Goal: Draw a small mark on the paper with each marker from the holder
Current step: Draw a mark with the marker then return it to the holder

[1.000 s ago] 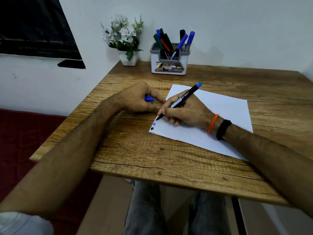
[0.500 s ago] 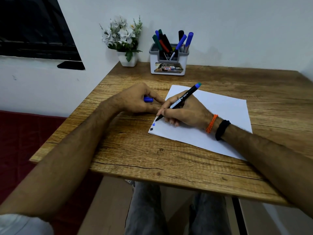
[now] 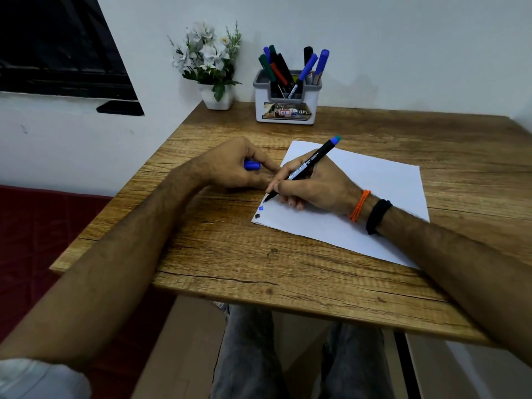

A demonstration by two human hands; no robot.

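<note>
A white sheet of paper point(image 3: 374, 203) lies on the wooden table point(image 3: 259, 254). My right hand point(image 3: 313, 185) grips a black marker with a blue end point(image 3: 311, 162), its tip touching the paper near the left edge. A blue mark point(image 3: 261, 208) and a black mark point(image 3: 257, 216) sit just below the tip, by the paper's near left corner. My left hand point(image 3: 230, 165) rests on the table beside the paper, closed on the blue cap point(image 3: 252, 165). The white and grey holder point(image 3: 286, 108) stands at the back with several markers in it.
A white pot of white flowers point(image 3: 214, 67) stands left of the holder by the wall. A dark window and a black ledge are at the left. The table's near edge is above my knees; a dark red surface lies to the left below.
The marker tip has crept slightly up along the paper's left edge, above the blue mark. The left hand keeps the cap and has hardly moved.
</note>
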